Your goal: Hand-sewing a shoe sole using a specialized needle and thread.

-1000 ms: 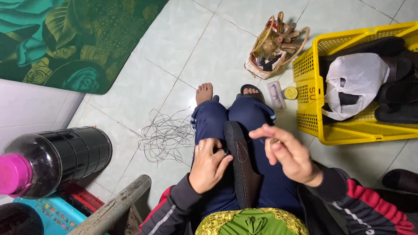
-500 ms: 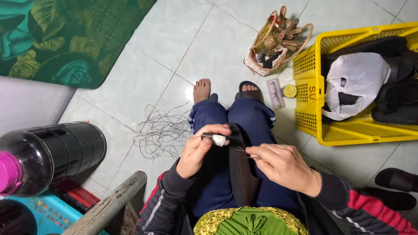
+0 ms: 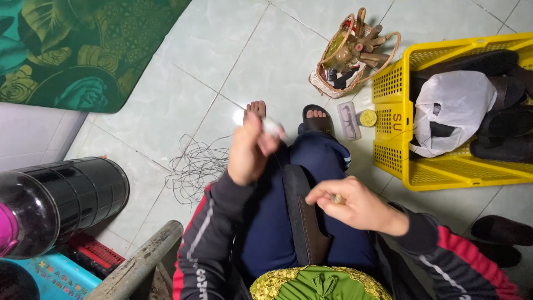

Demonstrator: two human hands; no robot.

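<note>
Head view shows a dark, flat sandal (image 3: pixel 302 222) lying lengthwise along the person's lap, its smooth brown strap side up, just beside the right hand (image 3: pixel 355 208), whose fingers are pinched together on something small that cannot be made out. Raised ahead of it, the left hand (image 3: pixel 250 150) has its fingers closed on a small white object (image 3: pixel 272 126), wrist bent upward. Thin dark cord (image 3: pixel 194 169) lies in loose, tangled loops on the glossy tiled floor (image 3: pixel 166 94), left of those fingers.

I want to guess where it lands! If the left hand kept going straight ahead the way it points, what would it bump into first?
Probably the bare foot just beyond the left hand; after that only tiled floor. Depth is hard to judge.
</note>
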